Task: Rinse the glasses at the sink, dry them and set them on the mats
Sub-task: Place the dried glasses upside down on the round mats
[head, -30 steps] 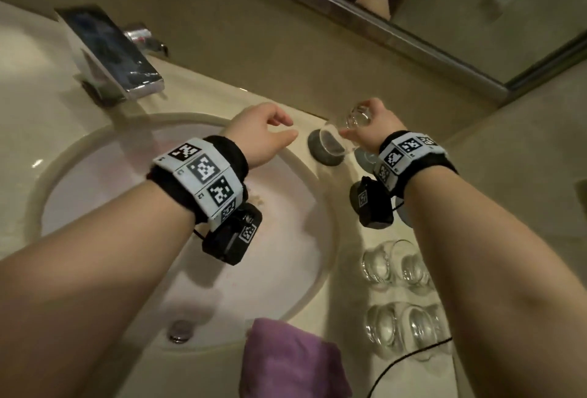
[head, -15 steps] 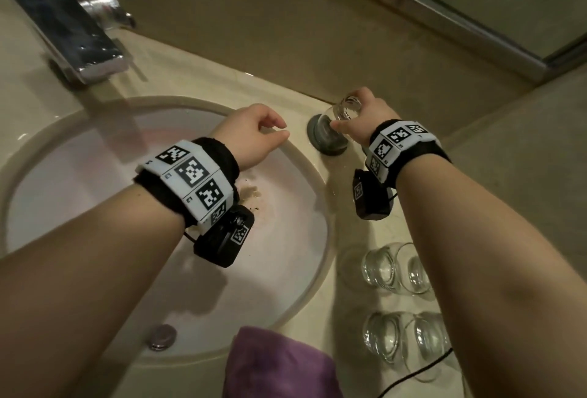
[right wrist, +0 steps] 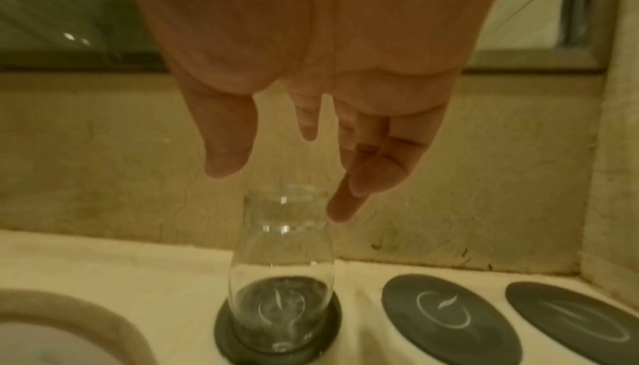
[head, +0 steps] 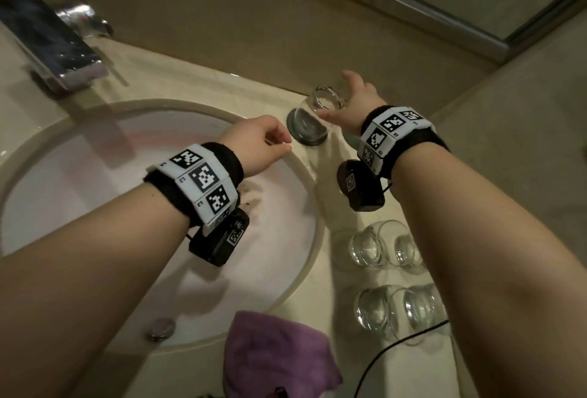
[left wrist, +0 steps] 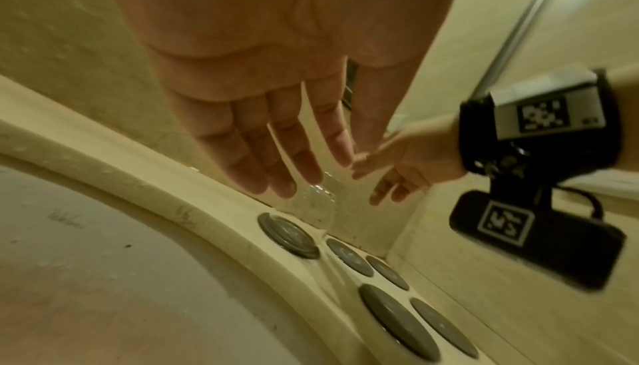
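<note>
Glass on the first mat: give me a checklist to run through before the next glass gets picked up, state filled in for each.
1. Glass stands on the dark mat, mouth down, inside its edge: ok.
2. Right hand released, fingers spread above the glass: ok.
3. Left hand empty over the sink: ok.
4. Free mats: the neighbouring mat is bare: ok.
5. Glasses waiting on the counter by the right forearm: ok; rinsed or not, cannot tell.
6. Purple cloth within reach at the sink's near edge: ok.
</note>
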{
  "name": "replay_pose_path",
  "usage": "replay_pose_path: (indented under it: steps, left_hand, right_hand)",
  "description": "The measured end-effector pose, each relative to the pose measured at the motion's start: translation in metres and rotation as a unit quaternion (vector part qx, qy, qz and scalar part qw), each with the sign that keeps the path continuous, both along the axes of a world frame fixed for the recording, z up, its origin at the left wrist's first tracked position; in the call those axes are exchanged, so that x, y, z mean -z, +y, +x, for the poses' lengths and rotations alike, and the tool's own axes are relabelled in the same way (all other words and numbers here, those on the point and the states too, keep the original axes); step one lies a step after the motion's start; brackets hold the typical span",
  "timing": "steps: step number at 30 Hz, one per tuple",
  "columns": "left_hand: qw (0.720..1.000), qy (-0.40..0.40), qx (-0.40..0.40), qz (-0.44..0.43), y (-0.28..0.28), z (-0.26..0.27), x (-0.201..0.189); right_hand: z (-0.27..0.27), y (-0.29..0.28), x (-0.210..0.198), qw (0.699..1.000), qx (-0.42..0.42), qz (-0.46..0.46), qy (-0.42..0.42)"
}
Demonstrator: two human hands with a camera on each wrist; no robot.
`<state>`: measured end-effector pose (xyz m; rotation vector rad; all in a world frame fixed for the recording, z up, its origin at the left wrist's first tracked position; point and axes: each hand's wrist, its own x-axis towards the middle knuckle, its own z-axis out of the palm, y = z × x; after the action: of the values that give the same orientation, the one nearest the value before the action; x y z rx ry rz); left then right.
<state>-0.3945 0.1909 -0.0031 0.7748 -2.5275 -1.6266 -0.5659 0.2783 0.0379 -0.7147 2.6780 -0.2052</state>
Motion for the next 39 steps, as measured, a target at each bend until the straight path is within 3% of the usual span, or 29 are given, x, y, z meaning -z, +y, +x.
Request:
replay_pose_path:
  steps: [5, 12, 20, 26, 29, 32, 35, 39]
  left_hand:
    - [0.986, 0.0, 0.16, -0.049, 0.044, -0.008, -0.011]
    - [0.942, 0.008, 0.287, -0.175, 0.115, -0.019, -0.014]
    - [0.921, -0.062, 0.319, -0.214, 0.165, -0.027, 0.009]
    - [0.922, -0.053, 0.302, -0.235, 0.162, -0.037, 0.01]
    - [0.962, -0.031, 0.229, -0.143, 0.151, -0.033, 0.003]
    - [0.996, 0.013, 0.082, 0.034, 0.134, -0.026, -0.009]
    - [0.963, 0.054, -0.049, 0.26, 0.118, -0.02, -0.028]
    - [0.888, 0.113, -0.139, 0.423, 0.101, -0.017, -0.047]
  right_hand:
    - [0.017, 0.042, -0.03, 0.999, -0.01, -0.017, 0.026]
    - [0.039, 0.124, -0.044, 0.999, 0.0, -0.016, 0.041]
    - [0.038, 0.185, -0.041, 0.999, 0.019, -0.044, 0.02]
    - [0.026, 0.196, -0.038, 0.998, 0.006, -0.059, 0.012]
    - [0.019, 0.192, -0.037, 0.995, 0.008, -0.103, -0.001]
    - [0.016, 0.183, -0.041, 0.985, 0.022, -0.17, -0.032]
    - [0.019, 0.169, -0.046, 0.977, 0.007, -0.202, -0.06]
    - [0.031, 0.15, -0.052, 0.964, -0.064, -0.229, -0.119]
